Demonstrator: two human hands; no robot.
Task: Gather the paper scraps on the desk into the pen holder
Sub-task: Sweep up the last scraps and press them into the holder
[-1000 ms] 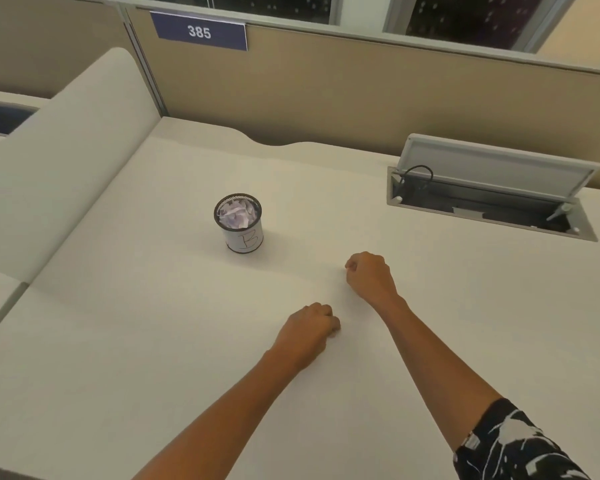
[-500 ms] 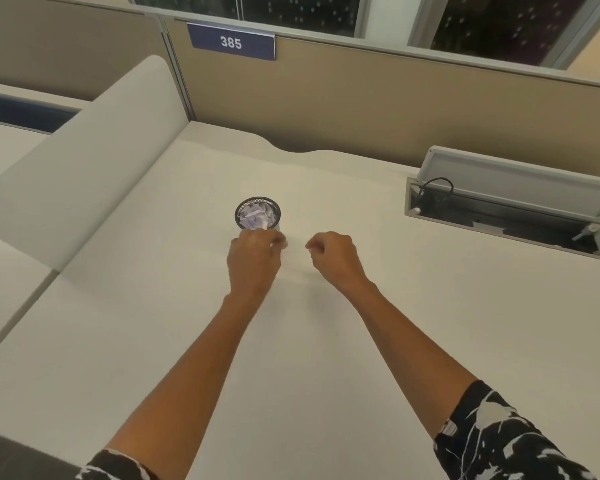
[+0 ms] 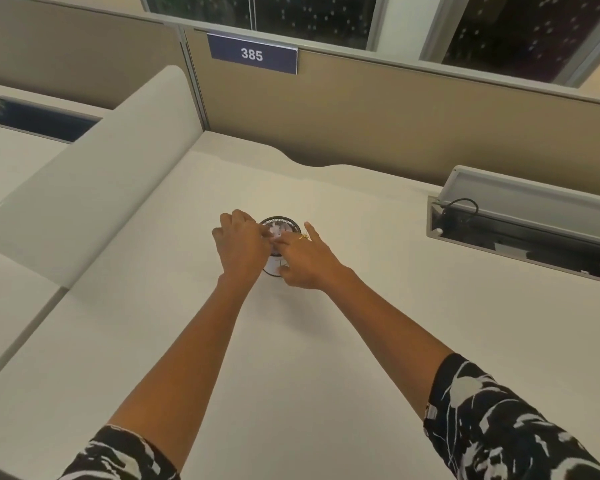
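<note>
The black mesh pen holder (image 3: pixel 280 221) with a white label stands mid-desk, stuffed with crumpled white and lilac paper scraps (image 3: pixel 277 231). Both my hands meet over its mouth and hide most of its front. My left hand (image 3: pixel 243 245) comes from the left with its fingers pinched together on a white scrap at the rim. My right hand (image 3: pixel 309 261), which wears a ring, comes from the right with its fingers apart. Its index finger points into the paper and its thumb lies against the holder's side. No loose scraps show on the desk (image 3: pixel 291 341).
An open cable box (image 3: pixel 520 237) with a raised grey lid (image 3: pixel 534 192) is sunk into the desk at the right. A rounded white divider (image 3: pixel 84 188) borders the left side. A beige partition carrying a "385" sign (image 3: pixel 252 55) closes the back.
Both fists have moved from the near desk up to the pen holder. The right hand has opened over its mouth. The camera has shifted closer and leftward.
</note>
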